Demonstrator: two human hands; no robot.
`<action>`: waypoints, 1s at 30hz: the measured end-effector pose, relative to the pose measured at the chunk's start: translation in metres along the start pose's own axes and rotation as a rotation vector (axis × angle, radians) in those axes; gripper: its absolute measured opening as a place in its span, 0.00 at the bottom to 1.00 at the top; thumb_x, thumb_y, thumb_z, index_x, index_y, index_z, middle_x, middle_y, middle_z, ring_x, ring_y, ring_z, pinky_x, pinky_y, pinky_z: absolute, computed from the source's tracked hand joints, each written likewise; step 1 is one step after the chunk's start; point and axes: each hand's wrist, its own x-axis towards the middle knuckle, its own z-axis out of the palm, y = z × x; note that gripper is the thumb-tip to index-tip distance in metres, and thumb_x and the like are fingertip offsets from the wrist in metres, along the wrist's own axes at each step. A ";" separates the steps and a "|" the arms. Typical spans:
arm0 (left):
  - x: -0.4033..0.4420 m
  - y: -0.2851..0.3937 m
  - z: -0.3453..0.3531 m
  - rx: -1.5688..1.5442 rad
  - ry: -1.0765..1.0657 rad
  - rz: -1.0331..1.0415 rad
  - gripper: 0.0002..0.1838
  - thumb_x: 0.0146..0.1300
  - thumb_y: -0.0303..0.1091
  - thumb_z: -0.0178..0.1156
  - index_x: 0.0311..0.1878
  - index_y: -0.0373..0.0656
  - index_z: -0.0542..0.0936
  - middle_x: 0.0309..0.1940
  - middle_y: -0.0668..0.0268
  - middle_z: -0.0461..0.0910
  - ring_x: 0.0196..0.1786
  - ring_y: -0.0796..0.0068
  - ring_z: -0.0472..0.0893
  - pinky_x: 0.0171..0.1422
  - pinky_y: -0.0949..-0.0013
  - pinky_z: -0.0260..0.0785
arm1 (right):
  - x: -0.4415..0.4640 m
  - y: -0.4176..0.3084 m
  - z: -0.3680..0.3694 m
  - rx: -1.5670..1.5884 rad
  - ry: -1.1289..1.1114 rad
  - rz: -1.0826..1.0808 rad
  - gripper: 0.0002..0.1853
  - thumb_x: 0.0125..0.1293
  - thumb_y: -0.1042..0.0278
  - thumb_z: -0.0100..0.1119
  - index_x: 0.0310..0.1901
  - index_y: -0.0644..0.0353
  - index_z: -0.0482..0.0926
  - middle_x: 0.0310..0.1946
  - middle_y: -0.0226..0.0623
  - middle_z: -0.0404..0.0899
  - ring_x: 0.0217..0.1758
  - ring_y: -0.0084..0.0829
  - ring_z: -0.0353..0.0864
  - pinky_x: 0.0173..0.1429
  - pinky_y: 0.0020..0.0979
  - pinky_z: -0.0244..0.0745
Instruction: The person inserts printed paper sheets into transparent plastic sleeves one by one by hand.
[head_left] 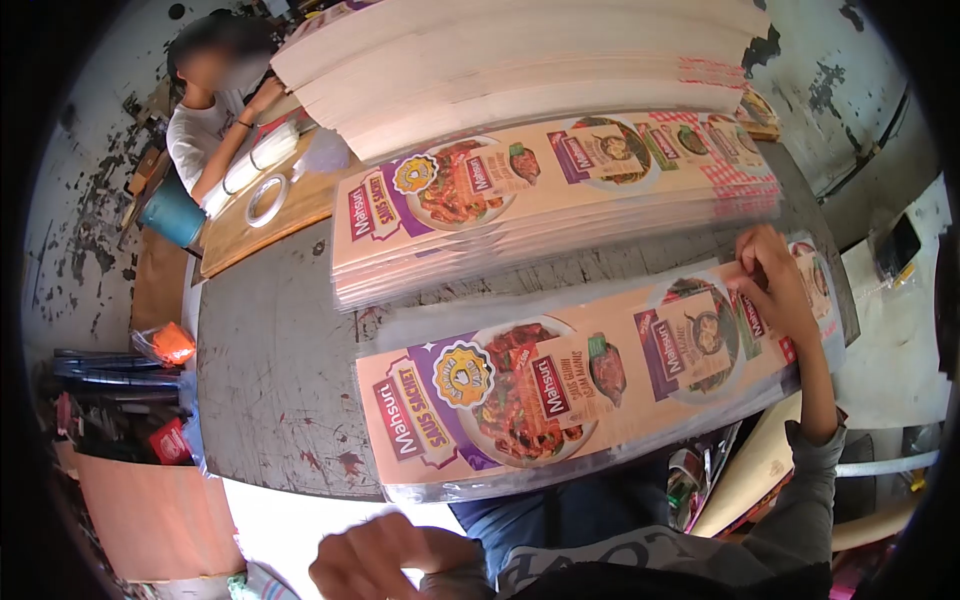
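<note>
A long printed sheet (pixel 620 375) with food pictures lies on clear plastic sleeves (pixel 450 318) near the front edge of the grey table (pixel 270 400). My right hand (pixel 768 270) rests on the right end of that sheet, its fingers bent together; what they hold, if anything, is hidden. Off the table's front edge, below the sheet's left end, my left hand (pixel 385 555) is blurred, its fingers curled. Behind the front sheet is a stack of similar printed sheets (pixel 550 180) in plastic.
A tall pile of pale sheets (pixel 520 60) stands at the back. At the far left a co-worker (pixel 205 135) leans over a wooden board (pixel 290 215) with a tape roll (pixel 266 200). A blue bucket (pixel 172 215) stands beside it. An orange bag (pixel 172 343) lies left of the table.
</note>
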 end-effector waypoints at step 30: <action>0.051 -0.060 -0.044 1.228 -0.091 -0.043 0.17 0.48 0.39 0.67 0.37 0.40 0.74 0.34 0.63 0.71 0.38 0.64 0.69 0.41 0.63 0.54 | -0.021 0.038 -0.028 -0.093 0.093 0.185 0.18 0.44 0.67 0.67 0.21 0.62 0.63 0.23 0.35 0.59 0.28 0.35 0.62 0.37 0.31 0.56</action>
